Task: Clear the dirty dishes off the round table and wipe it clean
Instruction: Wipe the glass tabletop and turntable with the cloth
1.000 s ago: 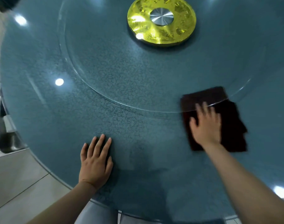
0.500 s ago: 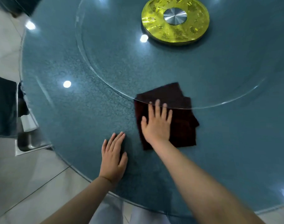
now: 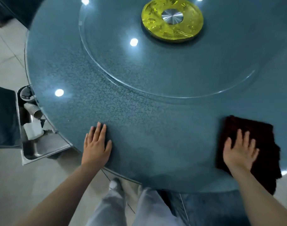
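The round table [image 3: 139, 115] has a blue-green patterned top under glass. A clear glass turntable [image 3: 172, 66] sits on it, with a gold hub [image 3: 172, 23] at its middle. My right hand [image 3: 239, 152] lies flat, fingers straight, pressing a dark brown cloth [image 3: 260, 144] onto the table near its front right edge. My left hand [image 3: 96, 144] rests flat on the bare tabletop near the front edge, fingers straight. No dishes are on the table.
A steel tub [image 3: 38, 144] stands on the floor at the table's left, holding paper cups [image 3: 31, 110] and crumpled white paper. A dark chair [image 3: 2, 115] is at the far left. My legs and a shoe [image 3: 114, 185] show below the table edge.
My right hand slid the cloth from the right to beside my left hand, then back out to the front right edge. My left hand stayed planted. The view shifted, showing more floor and the tub.
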Action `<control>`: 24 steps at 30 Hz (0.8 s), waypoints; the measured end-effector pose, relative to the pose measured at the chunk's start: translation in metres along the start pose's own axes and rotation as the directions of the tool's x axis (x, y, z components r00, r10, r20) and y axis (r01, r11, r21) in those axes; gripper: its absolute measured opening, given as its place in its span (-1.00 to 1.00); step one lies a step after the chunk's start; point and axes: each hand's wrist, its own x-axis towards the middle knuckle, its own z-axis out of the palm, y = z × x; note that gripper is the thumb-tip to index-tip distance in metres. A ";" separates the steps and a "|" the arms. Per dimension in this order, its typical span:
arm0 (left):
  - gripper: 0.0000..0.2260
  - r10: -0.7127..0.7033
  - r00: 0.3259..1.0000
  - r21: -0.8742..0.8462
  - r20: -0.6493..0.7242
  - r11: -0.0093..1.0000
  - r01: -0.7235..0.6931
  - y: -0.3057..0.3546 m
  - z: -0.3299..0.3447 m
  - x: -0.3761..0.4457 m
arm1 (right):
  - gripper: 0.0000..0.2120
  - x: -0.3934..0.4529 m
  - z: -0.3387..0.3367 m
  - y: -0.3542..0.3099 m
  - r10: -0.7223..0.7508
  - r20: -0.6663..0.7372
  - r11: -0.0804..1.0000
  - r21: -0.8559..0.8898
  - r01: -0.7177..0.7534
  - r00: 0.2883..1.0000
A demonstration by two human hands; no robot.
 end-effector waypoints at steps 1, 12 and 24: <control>-0.36 0.011 1.000 -0.001 0.012 1.000 -0.011 -0.001 -0.002 0.000 | -0.28 -0.011 0.001 0.008 0.090 0.004 0.996 0.025 -0.090 0.996; -0.38 0.303 0.944 -0.168 0.129 0.945 -0.280 -0.047 -0.027 0.007 | -0.40 -0.201 0.080 -0.238 -0.626 0.064 0.775 -0.057 0.629 0.777; -0.29 0.112 0.992 -0.019 0.058 0.994 -0.111 -0.121 -0.035 0.010 | -0.28 -0.184 0.053 -0.033 0.206 0.041 0.970 0.124 -0.209 0.978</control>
